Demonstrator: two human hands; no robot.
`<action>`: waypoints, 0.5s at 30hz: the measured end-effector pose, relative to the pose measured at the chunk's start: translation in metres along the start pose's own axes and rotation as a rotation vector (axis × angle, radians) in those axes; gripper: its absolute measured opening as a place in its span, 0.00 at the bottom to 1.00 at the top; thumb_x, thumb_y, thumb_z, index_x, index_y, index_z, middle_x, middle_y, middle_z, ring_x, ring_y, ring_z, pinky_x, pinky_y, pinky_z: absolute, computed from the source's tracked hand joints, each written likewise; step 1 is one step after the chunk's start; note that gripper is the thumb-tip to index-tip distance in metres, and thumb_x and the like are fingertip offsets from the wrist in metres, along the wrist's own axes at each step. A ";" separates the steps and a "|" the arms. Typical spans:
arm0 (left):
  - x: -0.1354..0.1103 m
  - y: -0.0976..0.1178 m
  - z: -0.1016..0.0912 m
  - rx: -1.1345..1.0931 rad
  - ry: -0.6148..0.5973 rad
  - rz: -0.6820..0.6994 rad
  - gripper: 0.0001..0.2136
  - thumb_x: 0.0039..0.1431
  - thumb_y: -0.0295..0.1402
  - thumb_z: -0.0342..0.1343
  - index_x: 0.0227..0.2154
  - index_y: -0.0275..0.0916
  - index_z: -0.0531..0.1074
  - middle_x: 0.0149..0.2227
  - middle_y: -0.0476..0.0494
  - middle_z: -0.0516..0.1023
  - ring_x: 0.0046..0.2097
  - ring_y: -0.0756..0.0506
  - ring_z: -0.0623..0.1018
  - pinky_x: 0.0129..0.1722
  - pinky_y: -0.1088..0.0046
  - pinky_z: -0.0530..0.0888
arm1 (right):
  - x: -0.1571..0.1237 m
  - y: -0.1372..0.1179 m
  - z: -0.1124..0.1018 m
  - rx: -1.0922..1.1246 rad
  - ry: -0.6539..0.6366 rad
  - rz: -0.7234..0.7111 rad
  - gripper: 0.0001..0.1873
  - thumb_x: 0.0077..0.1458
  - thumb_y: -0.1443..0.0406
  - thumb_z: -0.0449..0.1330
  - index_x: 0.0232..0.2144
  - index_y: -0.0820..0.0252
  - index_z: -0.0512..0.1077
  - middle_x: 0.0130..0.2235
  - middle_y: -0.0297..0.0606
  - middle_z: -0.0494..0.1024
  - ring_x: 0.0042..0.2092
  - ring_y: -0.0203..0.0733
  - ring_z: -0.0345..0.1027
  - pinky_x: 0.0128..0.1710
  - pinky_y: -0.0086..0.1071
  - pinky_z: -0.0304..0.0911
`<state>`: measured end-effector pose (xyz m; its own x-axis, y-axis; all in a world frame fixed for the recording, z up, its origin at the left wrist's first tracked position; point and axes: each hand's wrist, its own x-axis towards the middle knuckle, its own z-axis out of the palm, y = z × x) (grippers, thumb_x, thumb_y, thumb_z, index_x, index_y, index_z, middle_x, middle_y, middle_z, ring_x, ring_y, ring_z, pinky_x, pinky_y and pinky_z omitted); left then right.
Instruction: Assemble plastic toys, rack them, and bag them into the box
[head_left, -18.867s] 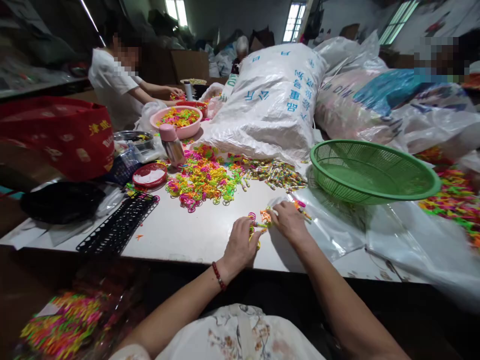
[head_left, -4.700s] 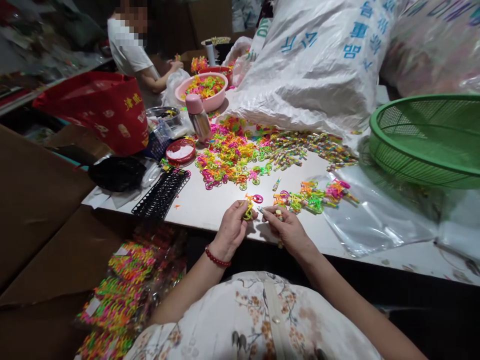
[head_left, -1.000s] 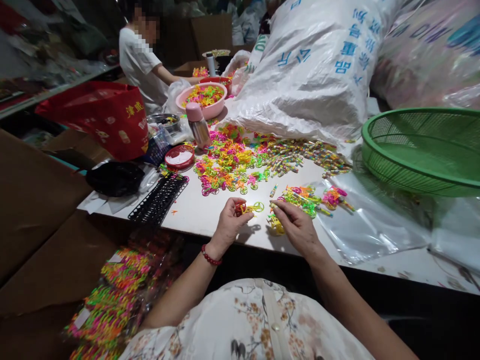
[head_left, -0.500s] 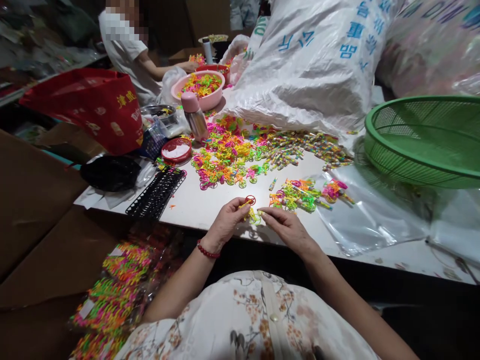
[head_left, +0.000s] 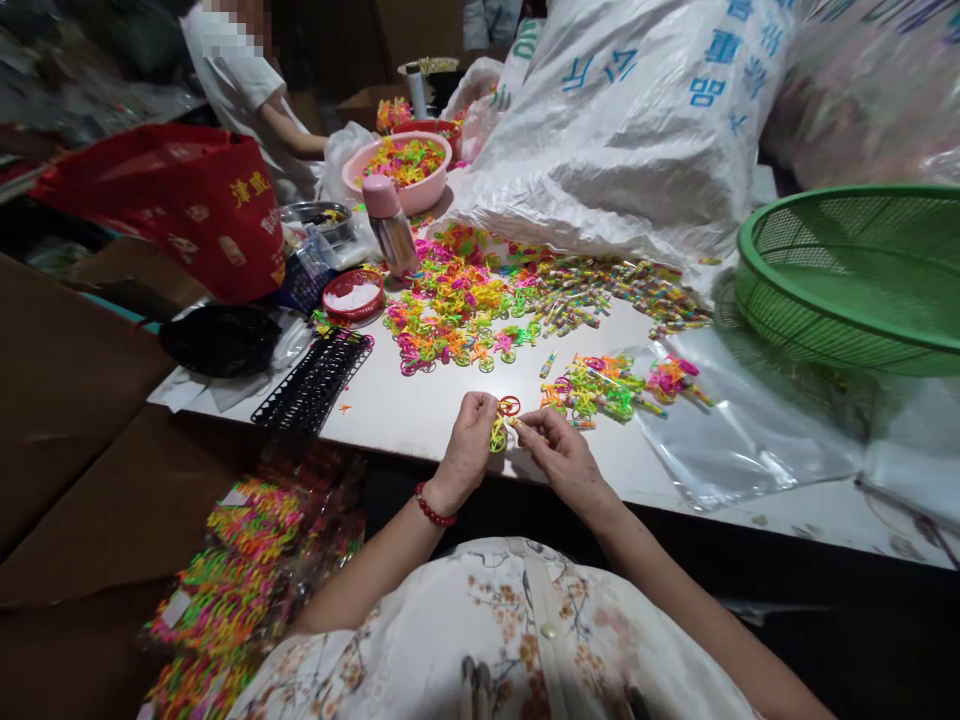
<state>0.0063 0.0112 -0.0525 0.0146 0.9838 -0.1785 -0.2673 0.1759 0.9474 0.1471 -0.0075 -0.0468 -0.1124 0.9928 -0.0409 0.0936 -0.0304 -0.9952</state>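
Near the front edge of the white table, my left hand pinches a small plastic toy bicycle with a yellow-green wheel and a red one. My right hand is closed on a slim printed tube, its tip close against the toy; whether the two are joined I cannot tell. Just beyond the right hand lies a small pile of toy bicycles with tubes. Farther back spread a heap of bright toy bicycles and a heap of loose printed tubes.
Clear plastic bags lie on the right, beside a green mesh basket. A large white sack stands behind. Left are a steel flask, a red basket, black perforated strips and a red bag. A person sits beyond a pink basin.
My hands have shifted slightly, and the toy bicycle has turned between them. More of the tube now shows at my right fingertips. The other person's arm has drawn back from the red bowl.
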 end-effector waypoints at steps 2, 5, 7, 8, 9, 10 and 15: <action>0.000 -0.001 0.001 0.066 0.032 0.028 0.14 0.61 0.47 0.53 0.35 0.40 0.62 0.27 0.54 0.64 0.26 0.54 0.65 0.26 0.78 0.64 | -0.002 0.000 0.001 -0.030 0.034 -0.025 0.15 0.58 0.53 0.60 0.36 0.58 0.71 0.34 0.35 0.74 0.35 0.37 0.66 0.35 0.31 0.61; 0.000 -0.002 0.001 0.153 0.034 0.052 0.13 0.63 0.46 0.51 0.35 0.40 0.62 0.28 0.54 0.64 0.27 0.53 0.65 0.28 0.78 0.64 | -0.005 -0.002 0.003 -0.009 0.071 0.005 0.15 0.57 0.52 0.60 0.36 0.58 0.72 0.33 0.35 0.74 0.33 0.37 0.65 0.32 0.31 0.60; 0.000 -0.002 0.000 0.193 0.023 0.067 0.13 0.64 0.46 0.50 0.36 0.41 0.61 0.28 0.54 0.64 0.27 0.53 0.65 0.28 0.77 0.64 | -0.006 -0.002 0.004 0.060 0.077 0.053 0.16 0.56 0.51 0.61 0.36 0.57 0.71 0.30 0.33 0.72 0.29 0.34 0.61 0.27 0.29 0.57; -0.001 -0.002 0.000 0.211 0.019 0.079 0.13 0.65 0.46 0.49 0.36 0.41 0.61 0.28 0.54 0.64 0.28 0.53 0.65 0.28 0.77 0.64 | -0.006 -0.002 0.005 0.110 0.068 0.082 0.16 0.55 0.51 0.62 0.35 0.57 0.71 0.29 0.31 0.71 0.27 0.33 0.59 0.25 0.29 0.55; -0.001 -0.001 -0.001 0.229 0.017 0.093 0.12 0.65 0.46 0.49 0.37 0.41 0.61 0.28 0.54 0.64 0.27 0.53 0.64 0.27 0.77 0.63 | -0.006 -0.003 0.006 0.177 0.053 0.114 0.16 0.54 0.51 0.62 0.34 0.57 0.70 0.27 0.30 0.69 0.26 0.32 0.57 0.24 0.28 0.54; -0.001 -0.001 -0.001 0.248 0.017 0.107 0.12 0.65 0.45 0.48 0.37 0.41 0.61 0.28 0.54 0.63 0.27 0.53 0.64 0.27 0.77 0.63 | -0.006 -0.003 0.007 0.260 0.032 0.151 0.17 0.53 0.51 0.63 0.33 0.57 0.70 0.26 0.29 0.68 0.24 0.31 0.55 0.23 0.27 0.52; -0.004 0.002 0.002 0.252 0.057 0.100 0.13 0.64 0.45 0.50 0.36 0.40 0.62 0.29 0.53 0.64 0.29 0.52 0.64 0.29 0.77 0.64 | -0.004 -0.006 0.010 0.676 -0.055 0.356 0.20 0.45 0.53 0.70 0.28 0.60 0.67 0.25 0.29 0.66 0.23 0.28 0.50 0.20 0.25 0.46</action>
<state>0.0078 0.0074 -0.0489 -0.0561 0.9945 -0.0889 -0.0166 0.0881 0.9960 0.1375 -0.0129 -0.0417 -0.2392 0.9031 -0.3565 -0.4901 -0.4293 -0.7586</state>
